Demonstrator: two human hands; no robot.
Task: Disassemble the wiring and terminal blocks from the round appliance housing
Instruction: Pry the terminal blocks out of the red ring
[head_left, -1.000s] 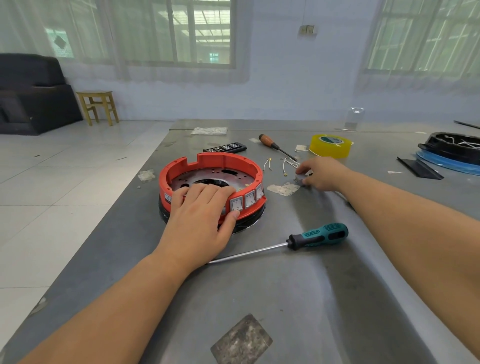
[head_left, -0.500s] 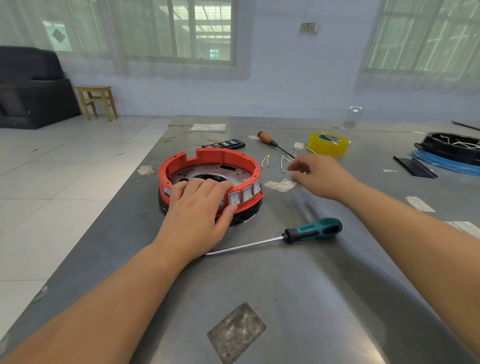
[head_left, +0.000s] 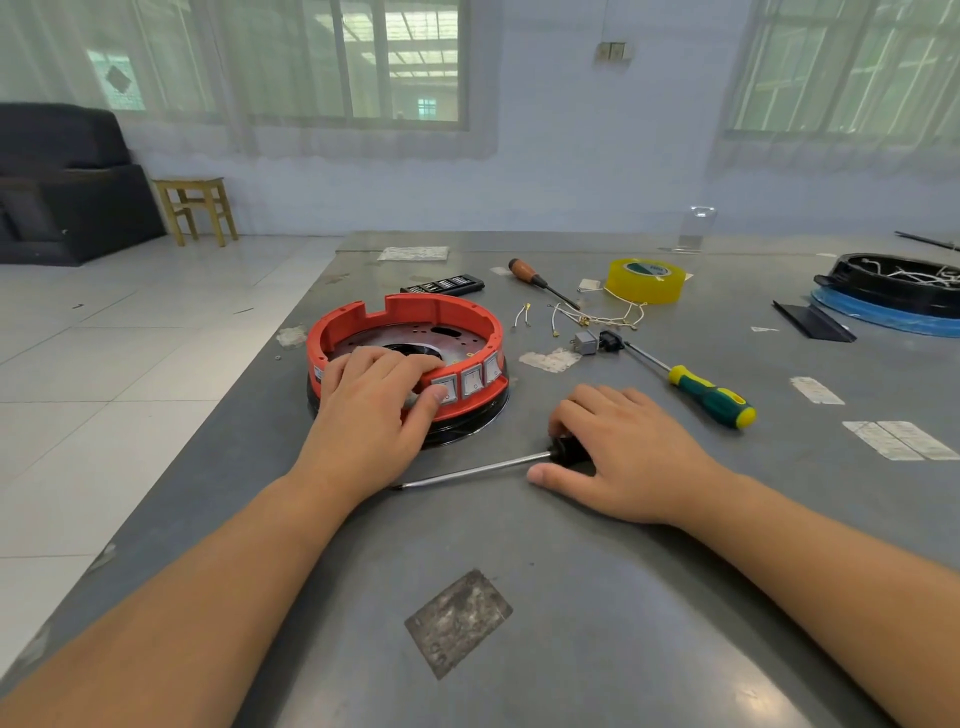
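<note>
The round housing (head_left: 447, 312), a red ring on a black base with three rocker switches (head_left: 470, 382) in its front wall, sits left of centre on the grey table. My left hand (head_left: 374, 410) grips its near rim, fingers inside and thumb beside the switches. My right hand (head_left: 623, 452) lies over the handle of a long screwdriver, whose steel shaft (head_left: 467, 470) points left toward my left wrist. The handle is hidden under my palm. Loose white wires (head_left: 597, 317) and a small grey terminal block (head_left: 586, 343) with a black part lie behind the housing.
A green-and-yellow screwdriver (head_left: 711, 400) lies right of the terminal block. A brown-handled screwdriver (head_left: 530, 275), a yellow tape roll (head_left: 644, 280) and a black bit case (head_left: 441, 286) are further back. Another black housing on a blue disc (head_left: 893, 296) stands far right. The table's left edge (head_left: 249, 395) drops to the floor.
My right hand pulled back from the loose wires and parts and came down on the long screwdriver's handle. My left hand stayed on the housing.
</note>
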